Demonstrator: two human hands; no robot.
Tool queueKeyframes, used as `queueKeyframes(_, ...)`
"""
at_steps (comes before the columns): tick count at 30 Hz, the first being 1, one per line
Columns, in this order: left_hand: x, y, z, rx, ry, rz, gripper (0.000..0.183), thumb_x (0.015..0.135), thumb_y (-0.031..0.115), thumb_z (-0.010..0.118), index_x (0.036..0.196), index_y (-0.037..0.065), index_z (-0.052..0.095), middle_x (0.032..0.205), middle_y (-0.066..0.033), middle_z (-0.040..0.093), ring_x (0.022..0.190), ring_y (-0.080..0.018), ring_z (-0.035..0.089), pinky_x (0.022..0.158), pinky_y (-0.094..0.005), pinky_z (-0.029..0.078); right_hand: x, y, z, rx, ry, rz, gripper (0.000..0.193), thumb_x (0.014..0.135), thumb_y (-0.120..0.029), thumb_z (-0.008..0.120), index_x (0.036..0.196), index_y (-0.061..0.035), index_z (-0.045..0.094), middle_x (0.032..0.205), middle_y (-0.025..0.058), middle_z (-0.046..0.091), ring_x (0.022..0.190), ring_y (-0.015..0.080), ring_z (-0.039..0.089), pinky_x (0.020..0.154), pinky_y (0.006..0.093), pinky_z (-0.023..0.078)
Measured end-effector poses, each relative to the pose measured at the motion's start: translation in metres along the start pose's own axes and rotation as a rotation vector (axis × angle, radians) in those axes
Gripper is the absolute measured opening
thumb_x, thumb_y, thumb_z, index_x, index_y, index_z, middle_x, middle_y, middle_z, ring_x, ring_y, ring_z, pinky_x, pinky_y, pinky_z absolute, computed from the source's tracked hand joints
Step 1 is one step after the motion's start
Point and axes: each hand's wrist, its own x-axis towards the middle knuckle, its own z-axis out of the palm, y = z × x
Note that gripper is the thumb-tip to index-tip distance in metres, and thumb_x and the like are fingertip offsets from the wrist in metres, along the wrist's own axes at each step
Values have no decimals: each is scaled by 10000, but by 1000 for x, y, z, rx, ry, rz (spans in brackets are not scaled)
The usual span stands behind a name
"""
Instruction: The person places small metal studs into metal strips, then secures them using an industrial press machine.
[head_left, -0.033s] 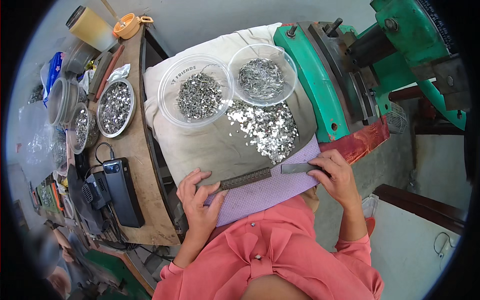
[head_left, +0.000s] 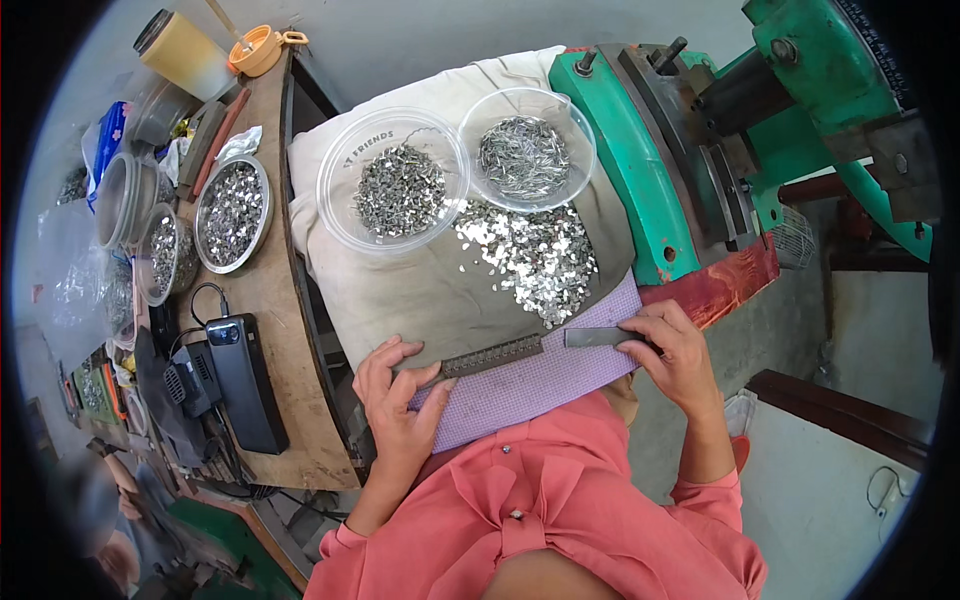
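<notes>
My left hand point(head_left: 402, 408) pinches the left end of a dark, narrow metal bar point(head_left: 492, 357) with a row of small notches or teeth along it. The bar lies on a purple checked mat point(head_left: 525, 400) across my lap. Between the thumb and fingers of my right hand point(head_left: 682, 358) is a flat grey metal strip point(head_left: 590, 338), its free end pointing at the bar with a small gap between. Beyond the mat lies a heap of shiny metal flakes point(head_left: 545, 265) on a brown cloth point(head_left: 400, 310). What the notches hold is too small to tell.
Behind the heap stand two clear tubs, one with small metal bits point(head_left: 400, 190), one with thin metal pins point(head_left: 523, 157). A green press point(head_left: 640, 200) rises at right. On the left table are a metal bowl point(head_left: 262, 235) of pieces and a black power bank point(head_left: 245, 385).
</notes>
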Motion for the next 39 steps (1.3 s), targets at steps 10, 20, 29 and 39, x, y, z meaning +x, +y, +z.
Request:
queueKeyframes(10, 7, 11, -14, -54, -51, -105, 133, 821, 112, 731, 911, 51, 653, 1169, -121, 644, 1175, -317, 561, 1004, -425, 389, 26, -35, 12, 128, -39, -131, 280, 762, -101, 812, 1015, -34, 712, 947, 101, 634, 792, 260, 631, 684, 355, 513)
queueKeyframes(20, 13, 23, -18, -27, -73, -204, 149, 900, 105, 663, 834, 12, 567, 1019, -129, 599, 994, -285, 566, 879, -368, 440, 53, -61, 54, 118, -130, -359, 273, 787, -107, 774, 1014, -30, 644, 966, 91, 565, 906, 276, 612, 748, 380, 531)
queueKeyframes(29, 16, 26, -15, 48, -137, -176, 130, 819, 115, 736, 825, 35, 634, 1052, -114, 589, 965, -297, 547, 829, -400, 401, 51, -63, 62, 120, -191, -340, 266, 797, -119, 760, 1012, -27, 632, 955, 93, 544, 896, 280, 600, 756, 391, 524)
queueKeyframes(39, 18, 30, -13, 69, -156, -169, 135, 793, 124, 762, 806, 42, 656, 1051, -103, 590, 954, -284, 545, 835, -397, 391, 38, -52, 55, 95, -68, -125, 330, 765, -138, 807, 1047, -19, 684, 937, 96, 574, 846, 278, 604, 718, 378, 516)
